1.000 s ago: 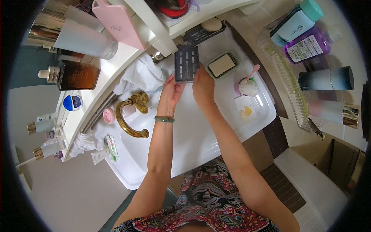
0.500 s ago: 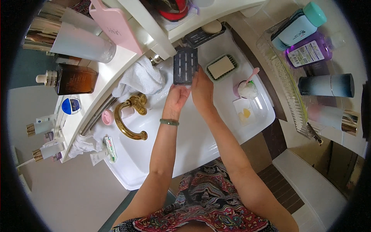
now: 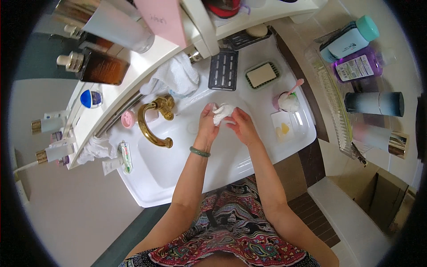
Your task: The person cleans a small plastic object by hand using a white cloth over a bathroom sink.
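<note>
Over the white sink (image 3: 178, 175) I hold a crumpled white tissue (image 3: 223, 113) between both hands. My left hand (image 3: 207, 124), with a green bangle at its wrist, is closed on the tissue's left side. On the other side my right hand (image 3: 243, 127) pinches it with bent fingers. Just beyond them a dark slotted soap dish (image 3: 223, 71) rests on the sink's back ledge, touched by neither hand. To its right lies a pale bar of soap (image 3: 261, 75) in a green-rimmed dish.
A brass faucet (image 3: 149, 127) curves over the basin at left, beside a bunched white towel (image 3: 175, 75). At right stand a cup with a pink-handled brush (image 3: 288, 101) and a small white tray (image 3: 281, 127) with yellow pieces. Bottles, among them a purple one (image 3: 356, 66), line the right shelf.
My hands have let go of the dark soap dish and drawn back toward me. A crumpled white tissue now shows between them. The view has shifted slightly.
</note>
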Motion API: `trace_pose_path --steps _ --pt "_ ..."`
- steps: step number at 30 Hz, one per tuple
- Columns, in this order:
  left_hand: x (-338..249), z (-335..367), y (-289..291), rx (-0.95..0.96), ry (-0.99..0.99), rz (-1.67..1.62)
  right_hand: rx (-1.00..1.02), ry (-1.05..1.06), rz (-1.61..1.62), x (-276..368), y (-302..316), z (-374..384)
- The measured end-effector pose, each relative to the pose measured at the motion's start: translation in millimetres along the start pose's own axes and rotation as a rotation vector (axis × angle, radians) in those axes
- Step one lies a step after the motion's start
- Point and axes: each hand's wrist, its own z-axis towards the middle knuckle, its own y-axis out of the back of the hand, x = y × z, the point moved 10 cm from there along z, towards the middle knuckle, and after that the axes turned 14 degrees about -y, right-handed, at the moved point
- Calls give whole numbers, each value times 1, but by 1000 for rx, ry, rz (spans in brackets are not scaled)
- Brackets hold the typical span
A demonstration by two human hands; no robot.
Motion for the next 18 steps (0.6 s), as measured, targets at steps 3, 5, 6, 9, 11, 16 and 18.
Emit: trace_pose_path --steps 3,5,6,9,11,16,18 --pt "-17 0 13 -55 -93 60 18 108 -131 10 26 4" --pt "-26 -5 25 -134 -117 68 -40 131 -22 11 17 -1" --pt "-15 -12 27 -156 7 -35 -158 294 -227 19 13 -9" --pt "15 -25 40 -35 44 -184 -65 834 -920 -22 -75 -41" --pt "14 -51 4 24 15 -34 -260 536 -866 -24 -32 -1" --pt "2 -65 53 -174 175 -60 -252 502 -963 -88 -60 -2" --pt "-1 -73 67 -294 131 -103 -72 151 -858 -120 -52 28"
